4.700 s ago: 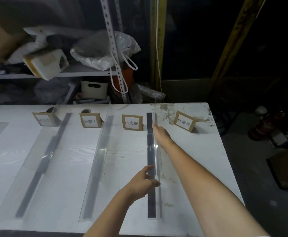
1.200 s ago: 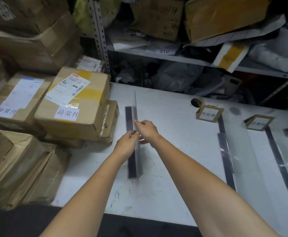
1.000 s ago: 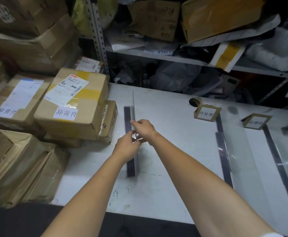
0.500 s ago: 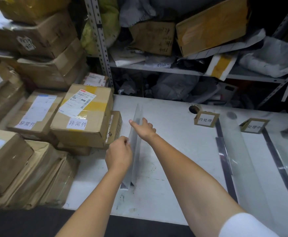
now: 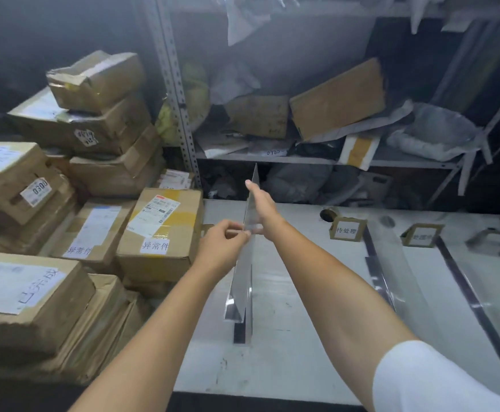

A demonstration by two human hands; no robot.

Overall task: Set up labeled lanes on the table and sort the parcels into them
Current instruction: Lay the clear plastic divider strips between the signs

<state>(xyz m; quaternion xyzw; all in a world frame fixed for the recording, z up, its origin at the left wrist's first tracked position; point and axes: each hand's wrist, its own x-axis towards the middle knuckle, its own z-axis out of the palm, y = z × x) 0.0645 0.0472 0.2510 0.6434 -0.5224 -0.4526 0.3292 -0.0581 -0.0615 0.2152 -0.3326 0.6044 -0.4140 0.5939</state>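
While the clear divider (image 5: 247,263) had stood level on the table (image 5: 302,337) a second before, its far end was now tipped up toward the shelf. The near end was low over the tabletop; whether it touched, I couldn't tell. The left hand (image 5: 225,242) pinched its top edge, and the right hand (image 5: 262,203) lay along its right face, fingers straight, steadying rather than gripping. So this one was off its spot, just beside the stacked parcels (image 5: 159,233) and well apart from the label card (image 5: 347,230) and the laid dividers (image 5: 403,281). It looked like lane-building was unfinished and no parcel was sorted yet.
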